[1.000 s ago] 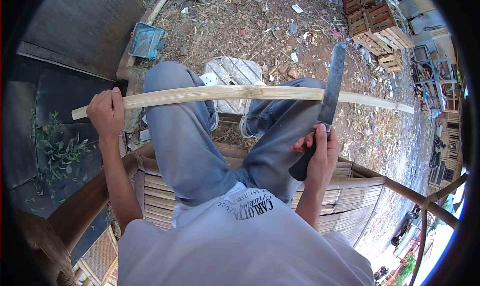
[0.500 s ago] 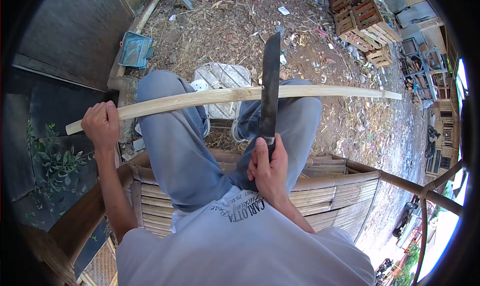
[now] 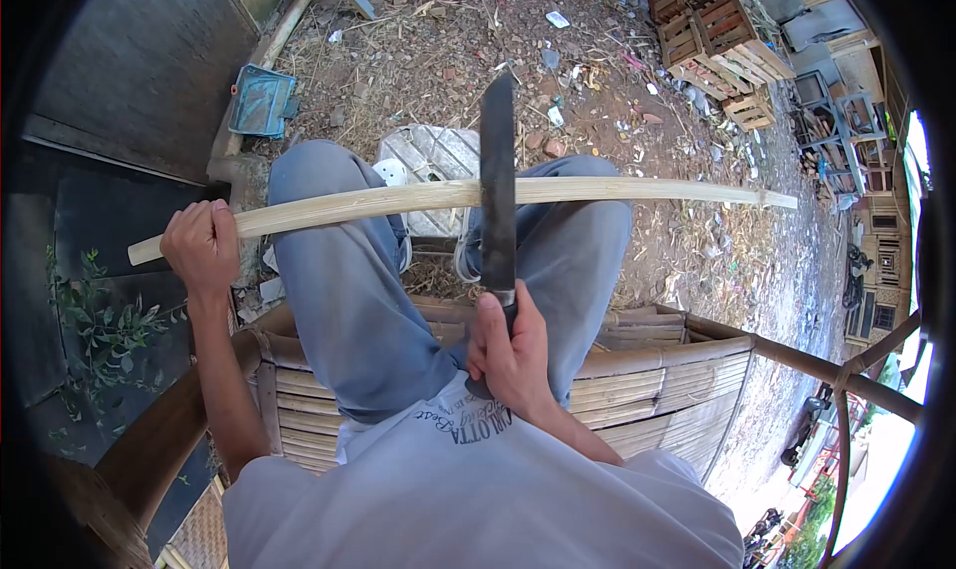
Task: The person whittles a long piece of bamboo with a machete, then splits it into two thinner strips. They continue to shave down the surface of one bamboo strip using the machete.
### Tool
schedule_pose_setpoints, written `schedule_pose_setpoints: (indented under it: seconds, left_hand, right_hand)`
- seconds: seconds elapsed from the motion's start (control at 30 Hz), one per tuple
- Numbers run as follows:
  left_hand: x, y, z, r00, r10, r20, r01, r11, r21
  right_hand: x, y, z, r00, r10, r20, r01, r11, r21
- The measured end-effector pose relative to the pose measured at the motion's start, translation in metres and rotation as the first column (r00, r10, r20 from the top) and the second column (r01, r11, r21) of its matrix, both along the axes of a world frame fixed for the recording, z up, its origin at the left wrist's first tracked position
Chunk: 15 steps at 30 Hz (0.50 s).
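A long, pale bamboo strip (image 3: 368, 205) lies across both of my knees, its far end reaching out to the right. My left hand (image 3: 201, 245) is closed round the strip near its left end. In my right hand (image 3: 510, 348) is the dark handle of a machete (image 3: 498, 161), gripped low near my lap. The broad dark blade points away from me and crosses over the strip between my knees, hiding a short stretch of it.
I sit on a slatted bamboo bench (image 3: 687, 390). My feet are by a pale block (image 3: 438, 161) on littered ground. A blue plastic basket (image 3: 263, 101) lies front left, wooden crates (image 3: 732, 41) stand front right, and a leafy plant (image 3: 110, 315) grows at left.
My right hand and the machete have shifted left along the strip and slightly toward me. My left hand keeps its hold on the strip's end.
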<state>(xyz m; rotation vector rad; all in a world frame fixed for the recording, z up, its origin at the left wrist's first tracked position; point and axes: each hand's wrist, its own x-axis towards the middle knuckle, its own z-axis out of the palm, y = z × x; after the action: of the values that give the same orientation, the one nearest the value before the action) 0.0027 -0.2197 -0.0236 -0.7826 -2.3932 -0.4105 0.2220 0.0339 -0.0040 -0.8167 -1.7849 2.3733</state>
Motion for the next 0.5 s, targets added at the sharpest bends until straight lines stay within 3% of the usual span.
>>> schedule_pose_setpoints:
  seconds: [0.03, 0.13, 0.17, 0.23, 0.27, 0.37, 0.43, 0.5]
  left_hand:
    - [-0.001, 0.001, 0.001, 1.000, -0.007, -0.007, 0.007, 1.000, -0.004]
    - [0.001, 0.000, 0.001, 1.000, -0.010, 0.001, 0.010, 1.000, -0.009]
    - [0.001, 0.001, 0.001, 1.000, -0.011, -0.008, 0.011, 1.000, -0.005]
    - [0.001, 0.005, -0.003, 1.000, -0.001, -0.014, 0.001, 1.000, 0.007]
    - [0.001, 0.006, -0.004, 1.000, -0.008, -0.025, 0.008, 1.000, 0.003]
    - [-0.002, 0.005, 0.003, 0.999, -0.033, -0.007, 0.033, 0.999, -0.018]
    - [0.003, 0.002, 0.009, 0.998, -0.033, 0.046, 0.033, 0.999, -0.014]
    - [0.001, 0.001, 0.015, 0.984, -0.159, 0.080, 0.164, 0.985, -0.056]
  right_hand:
    - [-0.002, 0.004, 0.003, 1.000, -0.007, -0.007, 0.007, 1.000, -0.004]
    - [-0.008, 0.050, 0.005, 0.953, -0.302, -0.003, 0.300, 0.948, -0.102]
    - [-0.008, 0.048, 0.004, 0.953, -0.301, -0.003, 0.300, 0.949, -0.100]
    - [-0.007, 0.035, 0.002, 0.986, -0.162, 0.033, 0.160, 0.985, 0.067]
    - [-0.004, 0.010, 0.004, 0.998, -0.029, 0.063, 0.026, 0.998, 0.054]
    - [-0.006, 0.016, 0.004, 0.998, 0.020, 0.051, -0.025, 0.995, 0.099]
    - [-0.015, 0.048, 0.007, 0.959, -0.283, 0.030, 0.281, 0.958, 0.064]
    - [-0.016, 0.052, 0.003, 0.955, -0.295, 0.039, 0.294, 0.955, 0.041]
